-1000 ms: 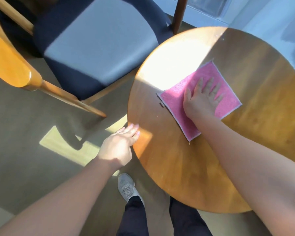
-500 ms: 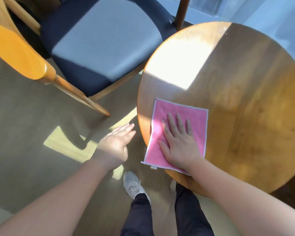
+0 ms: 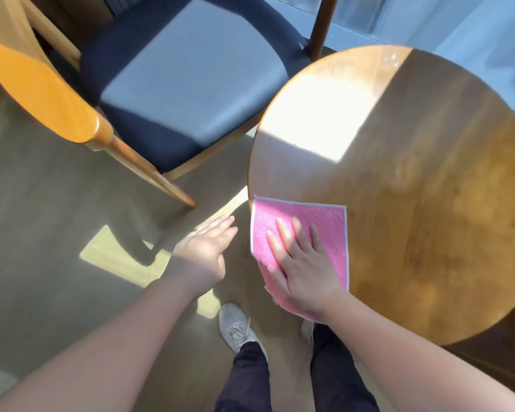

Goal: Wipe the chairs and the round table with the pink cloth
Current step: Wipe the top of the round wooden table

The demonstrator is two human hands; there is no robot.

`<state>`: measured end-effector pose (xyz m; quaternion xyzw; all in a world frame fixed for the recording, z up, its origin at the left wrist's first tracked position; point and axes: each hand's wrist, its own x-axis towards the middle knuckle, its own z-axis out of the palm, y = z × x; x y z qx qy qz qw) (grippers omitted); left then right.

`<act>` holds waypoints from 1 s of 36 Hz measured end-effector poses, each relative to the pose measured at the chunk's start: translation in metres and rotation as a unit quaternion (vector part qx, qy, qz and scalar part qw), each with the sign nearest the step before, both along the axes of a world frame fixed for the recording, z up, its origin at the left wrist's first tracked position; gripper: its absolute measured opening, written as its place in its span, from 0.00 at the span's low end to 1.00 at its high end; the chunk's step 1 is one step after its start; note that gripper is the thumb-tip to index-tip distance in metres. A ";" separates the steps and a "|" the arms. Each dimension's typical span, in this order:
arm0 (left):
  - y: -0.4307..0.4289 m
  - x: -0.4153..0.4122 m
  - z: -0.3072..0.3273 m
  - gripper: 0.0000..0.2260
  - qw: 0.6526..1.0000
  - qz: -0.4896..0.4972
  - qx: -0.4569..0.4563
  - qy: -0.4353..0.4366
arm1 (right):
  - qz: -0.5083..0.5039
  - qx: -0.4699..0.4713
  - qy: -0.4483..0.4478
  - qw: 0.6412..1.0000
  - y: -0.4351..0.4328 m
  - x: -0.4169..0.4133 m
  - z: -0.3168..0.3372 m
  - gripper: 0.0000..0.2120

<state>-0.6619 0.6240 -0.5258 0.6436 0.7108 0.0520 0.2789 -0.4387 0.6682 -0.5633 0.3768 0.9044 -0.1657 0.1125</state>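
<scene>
The pink cloth lies flat on the near left edge of the round wooden table, its lower corner hanging over the rim. My right hand presses flat on the cloth with straight, spread fingers. My left hand hovers open beside the table edge, over the floor, touching nothing. A wooden chair with a dark blue padded seat stands to the left of the table, its orange-lit backrest at the far left.
A dark chair leg rises behind the table near a window wall. My legs and a grey shoe stand on the floor just below the table's near edge. Sunlight patches fall on the floor and tabletop.
My right hand has dragged the cloth from the table's far middle down to its near left edge. The left hand stays beside the rim, nearly unmoved.
</scene>
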 end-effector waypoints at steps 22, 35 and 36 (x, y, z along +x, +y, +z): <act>0.025 0.017 0.008 0.20 0.996 0.074 0.041 0.006 | 0.004 0.050 0.032 0.998 0.219 -0.063 -0.003 0.29; 0.085 0.098 -0.013 0.24 0.978 0.186 0.091 -0.021 | -0.055 0.064 0.013 0.996 0.237 -0.034 -0.007 0.31; 0.089 0.098 -0.014 0.24 0.975 0.198 0.094 -0.022 | -0.063 0.065 0.019 0.996 0.233 -0.023 -0.007 0.30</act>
